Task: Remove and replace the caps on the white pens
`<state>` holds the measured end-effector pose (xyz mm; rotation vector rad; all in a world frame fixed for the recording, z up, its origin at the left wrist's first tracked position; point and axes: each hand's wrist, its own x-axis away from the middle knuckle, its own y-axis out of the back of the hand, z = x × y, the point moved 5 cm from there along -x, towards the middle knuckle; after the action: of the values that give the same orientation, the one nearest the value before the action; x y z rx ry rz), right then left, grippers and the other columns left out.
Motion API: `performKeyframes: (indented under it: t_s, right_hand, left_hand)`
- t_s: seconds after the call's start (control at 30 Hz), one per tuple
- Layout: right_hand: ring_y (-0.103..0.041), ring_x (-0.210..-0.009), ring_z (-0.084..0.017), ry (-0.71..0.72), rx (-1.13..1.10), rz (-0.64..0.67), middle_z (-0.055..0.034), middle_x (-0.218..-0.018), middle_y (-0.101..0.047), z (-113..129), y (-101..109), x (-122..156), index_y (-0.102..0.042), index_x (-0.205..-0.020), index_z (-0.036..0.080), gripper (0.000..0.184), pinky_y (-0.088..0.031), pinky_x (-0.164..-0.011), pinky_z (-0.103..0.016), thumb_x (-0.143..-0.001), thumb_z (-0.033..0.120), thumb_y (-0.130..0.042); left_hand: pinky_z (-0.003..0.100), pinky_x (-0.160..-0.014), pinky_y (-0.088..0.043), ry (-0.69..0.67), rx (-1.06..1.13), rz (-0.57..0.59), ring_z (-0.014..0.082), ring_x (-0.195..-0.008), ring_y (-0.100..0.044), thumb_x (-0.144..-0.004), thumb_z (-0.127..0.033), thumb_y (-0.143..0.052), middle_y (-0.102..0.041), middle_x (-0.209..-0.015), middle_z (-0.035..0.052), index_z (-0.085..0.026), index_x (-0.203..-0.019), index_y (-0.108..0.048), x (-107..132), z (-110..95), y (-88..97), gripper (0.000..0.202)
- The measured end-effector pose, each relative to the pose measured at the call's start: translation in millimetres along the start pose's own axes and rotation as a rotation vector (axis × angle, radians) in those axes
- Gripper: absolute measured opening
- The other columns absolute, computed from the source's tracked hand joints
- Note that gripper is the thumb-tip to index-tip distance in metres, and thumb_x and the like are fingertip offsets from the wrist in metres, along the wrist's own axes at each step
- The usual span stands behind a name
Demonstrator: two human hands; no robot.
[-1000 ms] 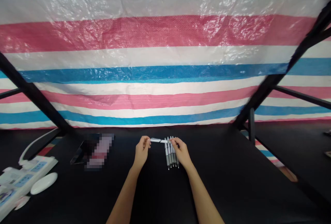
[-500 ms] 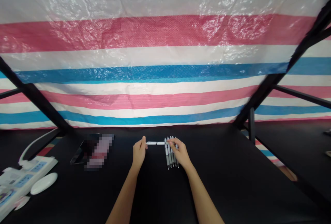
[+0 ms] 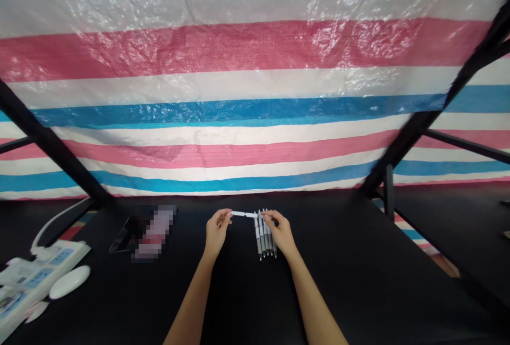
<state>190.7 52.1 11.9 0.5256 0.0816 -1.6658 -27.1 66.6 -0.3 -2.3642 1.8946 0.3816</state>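
Note:
A white pen lies crosswise in the air between my two hands, just above the black table. My left hand pinches its left end with closed fingers. My right hand pinches its right end, fingers closed too. Under and beside my right hand, a row of several grey-and-white pens lies side by side on the table, pointing toward me. My right fingers partly cover the far ends of that row.
A dark phone-like slab lies left of my hands. At the far left sit a white power strip with its cable and a white mouse. Black frame bars and a striped tarp rise behind the table.
Both hands rose slightly with the pen, and the left hand's fingers turned upward around its end. The row of pens stayed put.

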Motion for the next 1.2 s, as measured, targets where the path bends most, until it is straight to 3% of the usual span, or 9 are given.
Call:
performKeyframes:
  t_s: [0.2,0.37,0.8,1.2]
  right_hand:
    - [-0.061,-0.078,-0.019,0.058,-0.034,0.022,-0.0061,-0.086,-0.066,5,-1,1,-0.070,-0.086,0.020,0.018,-0.047,-0.073,-0.031,-0.078,0.027,-0.056]
    - [-0.061,-0.077,-0.019,0.065,-0.064,0.017,-0.0066,-0.084,-0.064,6,0,0,-0.071,-0.080,0.020,0.014,-0.048,-0.069,-0.031,-0.073,0.024,-0.059]
    - [-0.060,-0.071,-0.017,0.010,-0.080,0.036,-0.0060,-0.085,-0.065,-6,13,-4,-0.071,-0.079,0.019,0.014,-0.049,-0.068,-0.032,-0.072,0.022,-0.060]
    - [-0.061,-0.073,-0.019,-0.014,-0.095,-0.004,-0.0069,-0.083,-0.067,-10,21,-6,-0.071,-0.078,0.018,0.015,-0.049,-0.067,-0.032,-0.069,0.028,-0.063]
  left_hand:
    - [0.024,-0.058,-0.047,0.025,-0.018,-0.073,0.0120,-0.056,-0.057,-0.073,-0.046,-0.058,-0.063,-0.064,0.0016,-0.016,-0.068,-0.060,0,-6,4.7,0.031]
    - [0.022,-0.056,-0.042,0.019,-0.076,-0.086,0.0107,-0.051,-0.050,-0.078,-0.049,-0.051,-0.049,-0.050,-0.0029,-0.018,-0.055,-0.049,2,-8,5.9,0.038]
    - [0.022,-0.054,-0.041,-0.019,-0.090,-0.159,0.0116,-0.051,-0.046,-0.082,-0.044,-0.045,-0.044,-0.051,-0.0026,-0.020,-0.055,-0.044,-1,-5,18.8,0.036]
    - [0.021,-0.053,-0.040,0.047,0.006,-0.226,0.0105,-0.052,-0.044,-0.081,-0.040,-0.046,-0.041,-0.052,-0.0034,-0.019,-0.054,-0.042,0,-4,26.2,0.034]
